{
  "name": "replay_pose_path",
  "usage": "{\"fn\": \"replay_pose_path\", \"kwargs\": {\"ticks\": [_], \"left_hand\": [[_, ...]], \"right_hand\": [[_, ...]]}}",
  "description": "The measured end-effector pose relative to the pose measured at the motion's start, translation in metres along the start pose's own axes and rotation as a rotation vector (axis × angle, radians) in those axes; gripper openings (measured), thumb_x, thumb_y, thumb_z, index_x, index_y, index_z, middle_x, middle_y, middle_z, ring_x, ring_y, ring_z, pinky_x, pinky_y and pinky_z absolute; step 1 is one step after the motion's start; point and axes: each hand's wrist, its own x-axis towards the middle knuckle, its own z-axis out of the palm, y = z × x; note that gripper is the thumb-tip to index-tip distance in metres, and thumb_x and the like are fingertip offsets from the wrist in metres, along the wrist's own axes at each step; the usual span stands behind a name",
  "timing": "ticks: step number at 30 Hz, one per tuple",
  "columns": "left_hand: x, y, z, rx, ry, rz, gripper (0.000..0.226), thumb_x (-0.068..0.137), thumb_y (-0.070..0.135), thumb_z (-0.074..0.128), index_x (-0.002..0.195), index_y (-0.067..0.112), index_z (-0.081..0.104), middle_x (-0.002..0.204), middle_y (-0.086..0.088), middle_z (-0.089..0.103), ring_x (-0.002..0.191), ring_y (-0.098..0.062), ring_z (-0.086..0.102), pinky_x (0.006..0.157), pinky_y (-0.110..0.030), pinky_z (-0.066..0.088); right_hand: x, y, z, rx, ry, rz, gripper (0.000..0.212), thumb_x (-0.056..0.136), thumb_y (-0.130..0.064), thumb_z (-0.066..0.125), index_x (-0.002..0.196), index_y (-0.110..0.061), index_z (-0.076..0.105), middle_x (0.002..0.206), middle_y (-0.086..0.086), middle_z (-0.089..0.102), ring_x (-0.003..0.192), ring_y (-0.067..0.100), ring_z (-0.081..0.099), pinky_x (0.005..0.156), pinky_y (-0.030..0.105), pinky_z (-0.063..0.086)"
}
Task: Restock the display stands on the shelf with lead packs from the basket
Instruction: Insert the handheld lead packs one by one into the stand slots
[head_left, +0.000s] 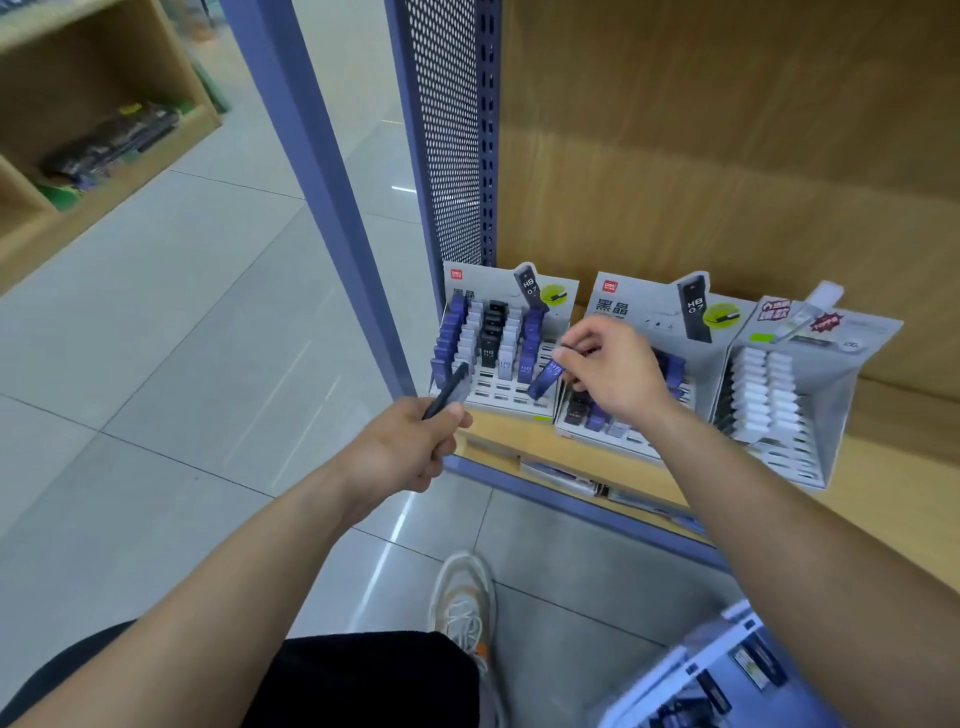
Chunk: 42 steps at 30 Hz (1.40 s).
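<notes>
The wooden shelf (878, 499) is carrying three display stands along its front: the left stand (501, 293), the middle stand (652, 325) and the right stand (836, 364). The basket (719, 670) is sitting blurred, below the shelf's front edge. Your left hand (408, 447) is hovering off the shelf's left front corner, fingers curling round a dark lead pack (447, 389). Your right hand (618, 371) is hanging above the shelf, thumb and fingertips pinching a tilted blue lead pack (545, 376) over the left stand's near corner.

Three display stands (519, 293) (649, 317) (841, 379), two hands (410, 441) (618, 371)
</notes>
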Motion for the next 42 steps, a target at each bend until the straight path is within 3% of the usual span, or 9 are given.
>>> {"fn": "replay_pose_path", "kwargs": {"ticks": [7, 12, 16, 22, 30, 35, 38, 40, 42], "left_hand": [[0.012, 0.001, 0.0, -0.007, 0.036, 0.046, 0.024, 0.107, 0.035, 0.046, 0.104, 0.012, 0.047, 0.064, 0.0, 0.057, 0.052, -0.016, 0.044, 0.05, -0.026, 0.036], [0.016, 0.005, 0.0, -0.105, 0.018, 0.068, 0.017, 0.108, 0.028, 0.045, 0.111, 0.013, 0.053, 0.075, -0.003, 0.067, 0.055, -0.018, 0.048, 0.053, -0.026, 0.041], [0.018, 0.005, -0.003, -0.166, 0.049, 0.072, 0.017, 0.108, 0.022, 0.045, 0.11, 0.01, 0.057, 0.077, -0.003, 0.068, 0.053, -0.016, 0.046, 0.052, -0.025, 0.041], [0.019, 0.006, -0.004, -0.192, 0.054, 0.083, 0.019, 0.108, 0.022, 0.046, 0.114, 0.012, 0.06, 0.083, -0.002, 0.072, 0.055, -0.016, 0.051, 0.053, -0.024, 0.045], [0.015, 0.014, -0.003, -0.193, 0.074, 0.183, 0.018, 0.109, 0.022, 0.044, 0.11, 0.015, 0.061, 0.083, 0.001, 0.073, 0.057, -0.015, 0.053, 0.058, -0.028, 0.045], [0.016, 0.019, 0.0, -0.204, 0.072, 0.211, 0.02, 0.109, 0.023, 0.044, 0.117, 0.015, 0.061, 0.085, -0.002, 0.073, 0.058, -0.014, 0.053, 0.058, -0.028, 0.046], [0.017, 0.027, 0.008, -0.202, 0.053, 0.243, 0.02, 0.109, 0.022, 0.044, 0.116, 0.018, 0.062, 0.084, 0.0, 0.074, 0.058, -0.014, 0.053, 0.056, -0.028, 0.046], [0.018, 0.033, 0.016, -0.168, 0.027, 0.27, 0.02, 0.109, 0.022, 0.044, 0.117, 0.018, 0.062, 0.084, 0.001, 0.074, 0.058, -0.015, 0.053, 0.055, -0.027, 0.045], [0.018, 0.04, 0.026, -0.13, -0.019, 0.292, 0.021, 0.109, 0.023, 0.045, 0.12, 0.018, 0.061, 0.084, 0.001, 0.075, 0.058, -0.015, 0.054, 0.055, -0.026, 0.044]], "right_hand": [[0.029, 0.012, 0.026, -0.186, -0.017, -0.078, 0.007, 0.089, -0.022, 0.074, 0.085, -0.022, 0.068, 0.079, -0.016, 0.065, 0.075, -0.002, 0.06, 0.06, 0.005, 0.039], [0.031, 0.016, 0.026, -0.226, -0.052, -0.095, 0.008, 0.089, -0.022, 0.074, 0.085, -0.026, 0.068, 0.079, -0.016, 0.065, 0.077, 0.002, 0.061, 0.074, 0.023, 0.051], [0.024, 0.013, 0.025, -0.234, -0.118, -0.104, 0.005, 0.088, -0.022, 0.076, 0.088, -0.022, 0.071, 0.078, -0.016, 0.065, 0.072, -0.001, 0.061, 0.062, 0.009, 0.042], [0.021, 0.014, 0.035, -0.301, -0.169, -0.151, 0.006, 0.087, -0.023, 0.077, 0.088, -0.02, 0.072, 0.079, -0.011, 0.068, 0.071, 0.0, 0.063, 0.062, 0.011, 0.043], [0.035, 0.025, 0.056, -0.398, 0.0, -0.251, 0.008, 0.085, -0.019, 0.077, 0.089, -0.02, 0.07, 0.085, -0.007, 0.058, 0.077, 0.015, 0.058, 0.073, 0.037, 0.053], [0.026, 0.017, 0.052, -0.411, 0.044, -0.228, 0.008, 0.091, -0.03, 0.07, 0.086, -0.023, 0.072, 0.087, -0.009, 0.058, 0.076, 0.013, 0.058, 0.071, 0.04, 0.054], [0.002, -0.015, 0.028, -0.075, 0.181, -0.166, 0.012, 0.095, -0.029, 0.064, 0.085, -0.025, 0.071, 0.083, -0.01, 0.064, 0.071, 0.01, 0.06, 0.069, 0.035, 0.054], [-0.018, -0.044, 0.008, 0.313, 0.119, -0.096, 0.009, 0.097, -0.024, 0.062, 0.093, -0.021, 0.068, 0.081, -0.004, 0.068, 0.068, 0.012, 0.064, 0.062, 0.032, 0.056], [-0.034, -0.06, -0.007, 0.465, -0.002, -0.066, 0.006, 0.097, -0.021, 0.063, 0.102, -0.021, 0.066, 0.084, 0.003, 0.068, 0.068, 0.015, 0.065, 0.058, 0.029, 0.055]]}}
